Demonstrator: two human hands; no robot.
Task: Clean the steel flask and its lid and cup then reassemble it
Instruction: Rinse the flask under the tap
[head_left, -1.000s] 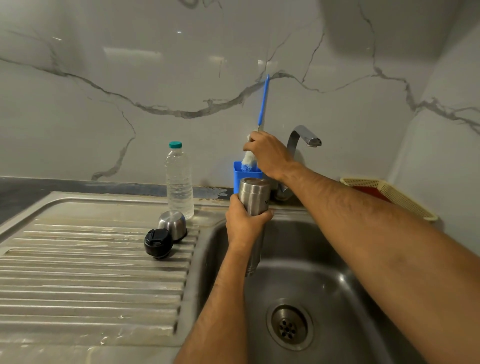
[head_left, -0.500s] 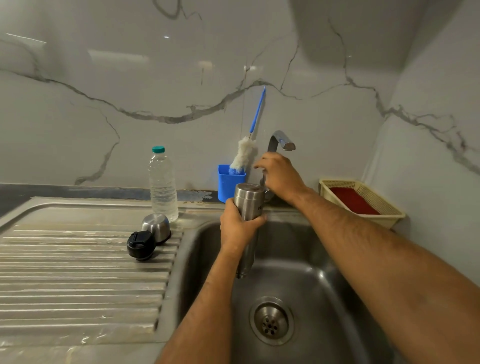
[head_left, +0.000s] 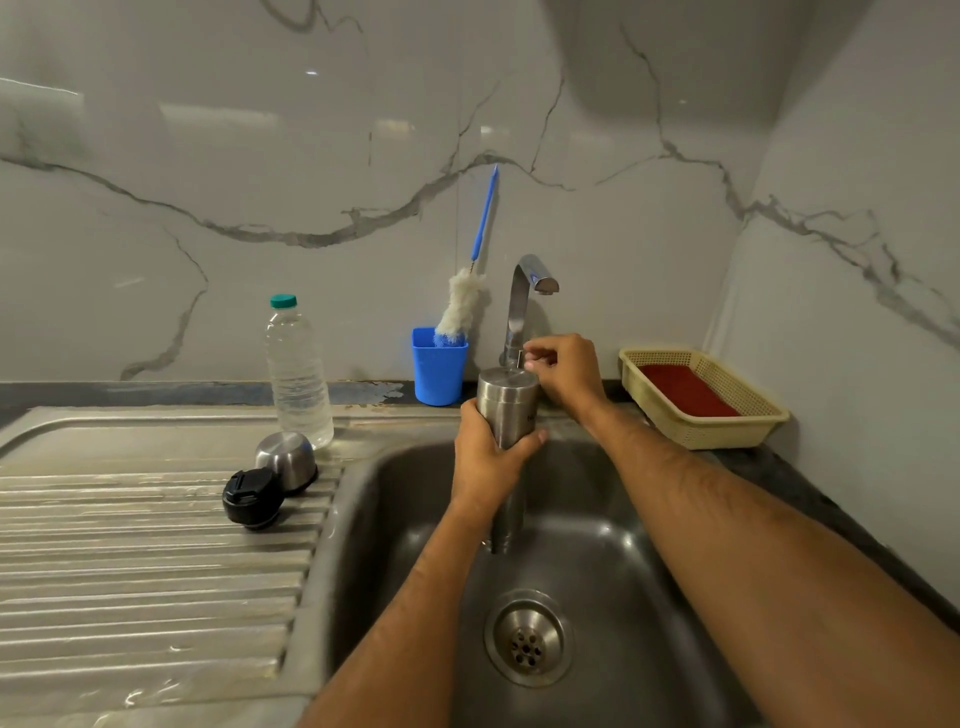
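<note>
over sink (head_left: 597, 545), left hand (head_left: 485, 462) grips flask (head_left: 506, 410); label unreadable

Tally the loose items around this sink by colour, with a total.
Steel: 2, flask, cup
Black: 1, lid
Blue: 2, holder cup, bottle brush
Clear: 1, water bottle
Cream: 1, basket
Total: 7

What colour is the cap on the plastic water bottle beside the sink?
Teal green, on the clear water bottle's cap; seen best in the head view.
</note>
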